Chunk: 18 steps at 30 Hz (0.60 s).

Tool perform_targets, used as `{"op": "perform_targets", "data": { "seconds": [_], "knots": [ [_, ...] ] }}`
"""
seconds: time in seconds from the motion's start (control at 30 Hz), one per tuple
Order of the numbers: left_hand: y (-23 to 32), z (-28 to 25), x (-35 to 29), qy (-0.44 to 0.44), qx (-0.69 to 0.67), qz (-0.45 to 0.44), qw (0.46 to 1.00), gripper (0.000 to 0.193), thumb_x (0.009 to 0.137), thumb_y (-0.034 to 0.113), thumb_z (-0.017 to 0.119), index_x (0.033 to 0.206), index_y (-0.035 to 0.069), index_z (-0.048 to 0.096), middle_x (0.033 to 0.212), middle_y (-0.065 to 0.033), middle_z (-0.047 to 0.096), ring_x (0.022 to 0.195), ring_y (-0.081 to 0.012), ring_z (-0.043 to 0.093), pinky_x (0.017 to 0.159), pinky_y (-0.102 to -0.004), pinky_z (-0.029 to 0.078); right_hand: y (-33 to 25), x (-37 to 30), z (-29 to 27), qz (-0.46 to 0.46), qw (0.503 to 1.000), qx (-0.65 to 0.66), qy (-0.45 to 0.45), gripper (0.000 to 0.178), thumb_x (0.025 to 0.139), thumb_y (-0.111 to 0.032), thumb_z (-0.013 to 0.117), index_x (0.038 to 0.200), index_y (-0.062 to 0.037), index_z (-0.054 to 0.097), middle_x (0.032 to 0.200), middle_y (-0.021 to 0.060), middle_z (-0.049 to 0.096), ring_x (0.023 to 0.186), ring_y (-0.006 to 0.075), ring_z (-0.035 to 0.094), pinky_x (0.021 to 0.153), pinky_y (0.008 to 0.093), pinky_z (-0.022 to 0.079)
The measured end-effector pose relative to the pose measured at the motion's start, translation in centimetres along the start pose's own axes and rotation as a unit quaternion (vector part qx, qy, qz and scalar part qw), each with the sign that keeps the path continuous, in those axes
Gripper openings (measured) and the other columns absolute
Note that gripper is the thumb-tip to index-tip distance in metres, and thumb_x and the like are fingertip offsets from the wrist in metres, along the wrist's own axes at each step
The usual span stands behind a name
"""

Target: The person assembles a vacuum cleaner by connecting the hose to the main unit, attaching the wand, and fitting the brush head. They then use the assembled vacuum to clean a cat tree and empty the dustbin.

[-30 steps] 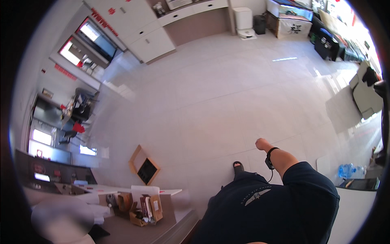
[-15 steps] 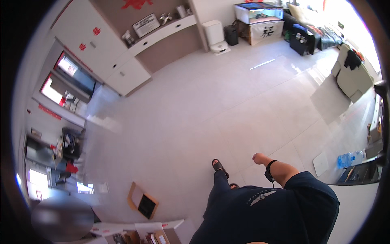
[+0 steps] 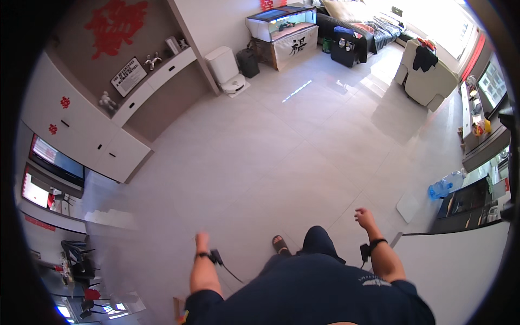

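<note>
My left hand [image 3: 201, 239] hangs over the pale tiled floor at my left side, smeared by motion so its fingers do not show clearly. My right hand [image 3: 365, 218] is held out over the floor on the other side, fingers loosely bent and a little apart, with nothing in it. Each wrist wears a black strap with a small device; the left device [image 3: 216, 257] trails a thin cable, and the right device [image 3: 365, 252] has one too. Neither hand touches anything. Below, a dark sandal [image 3: 280, 246] shows on one foot, and my other knee is raised.
White cabinets [image 3: 81, 124] line the left. A robot vacuum dock [image 3: 222, 66], a black bin [image 3: 248, 63] and a fish tank [image 3: 284, 24] stand far ahead. A cream armchair [image 3: 430, 81] is far right. Nearer are blue water bottles [image 3: 440, 188], a flat white panel [image 3: 407, 207] and a white surface [image 3: 449, 271].
My view has turned to the right, and the far furniture has shifted left. My left arm has come into view. One knee is now raised, and the wooden frame has nearly left the picture.
</note>
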<state>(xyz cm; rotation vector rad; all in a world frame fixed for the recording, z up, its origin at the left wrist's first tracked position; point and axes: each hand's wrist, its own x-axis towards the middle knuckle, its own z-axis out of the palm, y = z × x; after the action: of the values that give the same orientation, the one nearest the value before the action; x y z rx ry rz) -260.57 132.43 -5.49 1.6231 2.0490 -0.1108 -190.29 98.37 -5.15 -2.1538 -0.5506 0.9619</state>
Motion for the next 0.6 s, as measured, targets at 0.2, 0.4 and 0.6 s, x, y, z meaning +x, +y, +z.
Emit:
{"op": "perform_targets", "data": {
  "seconds": [0.2,0.4,0.6],
  "knots": [
    [39.8,-2.8,12.0,0.013,-0.271,0.358,0.893,0.025,0.087,0.017,0.059,0.109,0.005,0.064,0.081,-0.0056,0.066,0.069,-0.0119,0.059,0.064,-0.0282,0.05,16.6,-5.1,-6.7,0.162,0.976,-0.044,0.14,0.025,0.091,-0.017,0.049,0.099,-0.0014,0.067,0.066,0.0136,0.064,0.052,0.0206,0.061,0.048,0.0342,0.05],
    [59.0,9.1,9.1,-0.078,-0.137,0.367,0.917,0.027,0.085,0.023,0.062,0.108,0.012,0.065,0.086,-0.0121,0.068,0.08,-0.0251,0.065,0.074,-0.0371,0.052,30.2,-1.1,-5.5,-0.028,0.917,-0.359,-0.168,0.012,0.076,-0.022,0.068,0.076,-0.0112,0.073,0.072,0.0087,0.07,0.067,0.0207,0.068,0.059,0.0396,0.053],
    [63.1,17.5,8.4,-0.313,0.035,0.169,0.934,0.029,0.083,0.021,0.059,0.108,0.008,0.067,0.079,-0.0131,0.069,0.061,-0.0207,0.063,0.056,-0.0364,0.05,22.5,14.6,-16.7,0.233,0.971,-0.013,-0.046,0.017,0.087,-0.016,0.053,0.08,-0.0071,0.065,0.07,0.0088,0.067,0.065,0.0198,0.067,0.051,0.0381,0.052]
  ]
}}
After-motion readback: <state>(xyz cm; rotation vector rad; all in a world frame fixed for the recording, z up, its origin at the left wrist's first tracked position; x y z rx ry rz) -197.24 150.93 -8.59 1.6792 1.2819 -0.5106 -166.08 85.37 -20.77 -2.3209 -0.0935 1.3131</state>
